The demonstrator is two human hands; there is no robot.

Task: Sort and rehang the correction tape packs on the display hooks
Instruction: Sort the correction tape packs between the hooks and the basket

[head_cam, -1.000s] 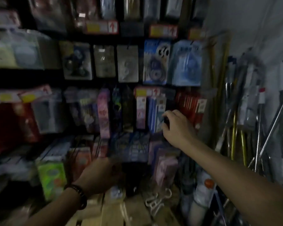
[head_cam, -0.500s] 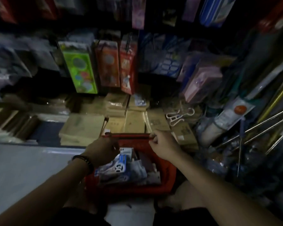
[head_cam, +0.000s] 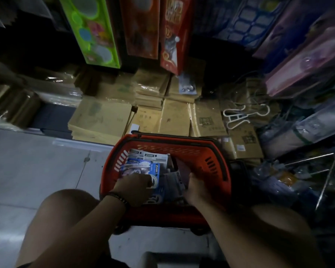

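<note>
A red plastic basket [head_cam: 207, 161] stands on the floor between my knees. Inside it lie several blue and white correction tape packs [head_cam: 143, 166] in a loose pile. My left hand [head_cam: 134, 187], with a dark bead bracelet at the wrist, is down in the basket with its fingers curled on the blue packs. My right hand [head_cam: 195, 187] reaches into the middle of the basket and its fingers are buried among grey and dark packs [head_cam: 172, 180]; what they hold is hidden. No display hooks are in view.
Stacks of brown wrapped paper packs [head_cam: 103, 118] lie on the floor behind the basket. Green [head_cam: 93, 29] and red [head_cam: 170, 33] hanging packages are above them. White plastic hangers [head_cam: 238, 116] and metal rods [head_cam: 325, 171] clutter the right. Pale floor tiles [head_cam: 37, 165] lie to the left.
The view dropped from the hanging display to the floor basket. My right hand left the basket's far rim and dug into the packs; my left hand moved deeper onto the blue packs.
</note>
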